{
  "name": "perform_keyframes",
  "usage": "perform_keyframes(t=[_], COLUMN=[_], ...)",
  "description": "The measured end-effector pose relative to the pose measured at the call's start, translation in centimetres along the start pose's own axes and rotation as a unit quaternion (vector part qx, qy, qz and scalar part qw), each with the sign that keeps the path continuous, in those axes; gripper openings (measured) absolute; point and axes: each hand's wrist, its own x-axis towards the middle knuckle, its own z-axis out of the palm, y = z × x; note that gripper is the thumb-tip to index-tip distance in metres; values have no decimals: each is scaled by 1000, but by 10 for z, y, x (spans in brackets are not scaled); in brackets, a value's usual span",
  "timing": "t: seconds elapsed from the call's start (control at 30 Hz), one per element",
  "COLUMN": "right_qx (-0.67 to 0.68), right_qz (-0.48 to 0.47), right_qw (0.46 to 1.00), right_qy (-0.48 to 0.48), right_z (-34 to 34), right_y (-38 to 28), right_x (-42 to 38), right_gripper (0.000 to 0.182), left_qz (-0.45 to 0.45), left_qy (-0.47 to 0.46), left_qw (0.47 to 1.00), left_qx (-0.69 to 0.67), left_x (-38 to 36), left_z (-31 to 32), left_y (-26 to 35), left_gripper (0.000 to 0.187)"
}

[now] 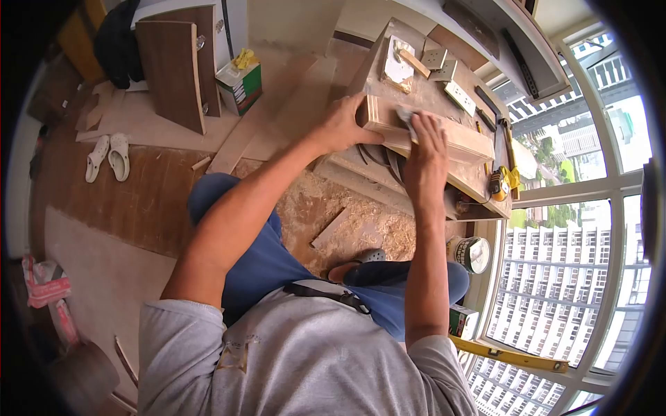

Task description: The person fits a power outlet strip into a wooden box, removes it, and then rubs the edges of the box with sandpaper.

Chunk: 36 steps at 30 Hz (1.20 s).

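A long block-like wooden piece [463, 141] with layered plywood edges lies across the cluttered workbench [374, 66]. My left hand [349, 125] is closed around its near left end, thumb below and fingers at the top corner. On the upper face, my right hand [427, 142] presses down with its fingers together over a small greyish piece [404, 112] that looks like folded sandpaper. Most of that piece is hidden beneath the fingers. Dark curved strips [378, 154] hang under the wood, between my two hands.
On the bench are a scraper on a white slab [400, 64], sockets [444, 69], a hammer [506, 132] and a tape measure [499, 184]. Shavings [374, 232] and a wood offcut [329, 227] litter the floor. A bucket [473, 254] and yellow level [513, 356] are beside the window.
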Motion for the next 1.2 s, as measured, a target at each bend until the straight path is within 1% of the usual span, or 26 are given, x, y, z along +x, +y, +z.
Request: perform_keyframes(t=[0.03, 0.07, 0.1, 0.13, 0.17, 0.23, 0.27, 0.37, 0.43, 0.5, 0.53, 0.57, 0.63, 0.67, 0.7, 0.77, 0.8, 0.87, 0.9, 0.93, 0.97, 1.0, 1.1, 1.13, 1.17, 1.2], right_qx=[-13, -12, -11, 7, 25, 58, 58, 57, 47, 33, 41, 41, 80, 62, 61, 46, 50, 42, 43, 39, 38, 42, 41, 41, 42, 43], right_qz=[36, 43, 44, -8, -59, -43, -47, -36, -37, -17, -16, -16, -22, -26, -28, -20, -38, -26, -18, -28, -28, -21, 0, 7, 11, 23], right_qw=[999, 999, 999, 1000, 998, 997, 997, 997, 998, 998, 998, 998, 995, 997, 997, 998, 998, 998, 998, 999, 999, 999, 999, 998, 997, 999], right_qy=[11, -4, -2, -7, -14, -18, -12, -28, -37, -52, -46, -45, -61, -42, -44, -42, -29, -32, -39, -4, -4, -7, -15, -38, -60, -22], right_z=[-4, -6, -5, 5, 10, 16, 21, 9, 8, 10, 19, 16, 10, 7, 8, 6, 13, 17, 19, 22, 20, 16, 16, 14, 13, 20], right_y=[17, 18, 0, -28, -53, -78, -73, -61, -58, -55, -51, -50, -48, -50, -48, -49, -50, -59, -66, -67, -65, -61, -59, -61, -63, -68], right_x=[-2, -2, 3, 10, 16, 27, 28, 11, 24, 38, 49, 47, 40, 27, 27, 23, 33, 49, 52, 43, 31, 18, 21, 37, 50, 48], right_gripper=[45, 46, 46, 46, 46, 46, 48, 49, 47, 44, 43, 43, 44, 43, 43, 44, 44, 44, 44, 44, 44, 45, 44, 43, 43, 41], left_qz=[3, 10, 18, 18, 19, 99, 103, 138, 126, 128, 1, 2, 103, 143, 142, 48, 50, 32, 33, 99, 162, 193, 154, 58, 60, 48], left_qy=[8, 10, 8, -16, -16, -14, -23, -11, 17, -55, -125, -126, -14, -8, -6, 2, -2, -72, -76, -30, 18, -36, -23, -34, -32, -14], left_qw=[1000, 1000, 1000, 999, 999, 990, 986, 982, 988, 982, 968, 967, 992, 989, 989, 998, 998, 985, 985, 983, 976, 965, 979, 996, 996, 998], left_qx=[0, 10, 21, 40, 40, 101, 133, 131, 89, 130, 219, 220, 69, 48, 46, 34, 33, 153, 154, 153, 148, 176, 132, 50, 53, 39], left_x=[3, 3, 4, 5, 4, 2, 5, 9, 13, 15, 18, 16, 21, 17, 17, 12, 12, 17, 16, 15, 14, 18, 18, 14, 14, 11], left_z=[0, 3, 4, 2, 3, 2, 0, 2, 2, -4, -11, -7, 4, 2, 2, 2, 1, 0, 2, 6, 8, 1, 6, 6, 4, 5], left_y=[-6, -11, -11, -11, -13, -20, -14, -25, -23, -2, 14, 9, -10, -10, -8, -6, -6, -6, -11, -19, -26, -25, -17, -13, -7, -2], left_gripper=[72, 73, 74, 67, 67, 53, 40, 38, 42, 45, 46, 46, 49, 50, 50, 51, 51, 49, 49, 46, 43, 40, 40, 39, 39, 38])
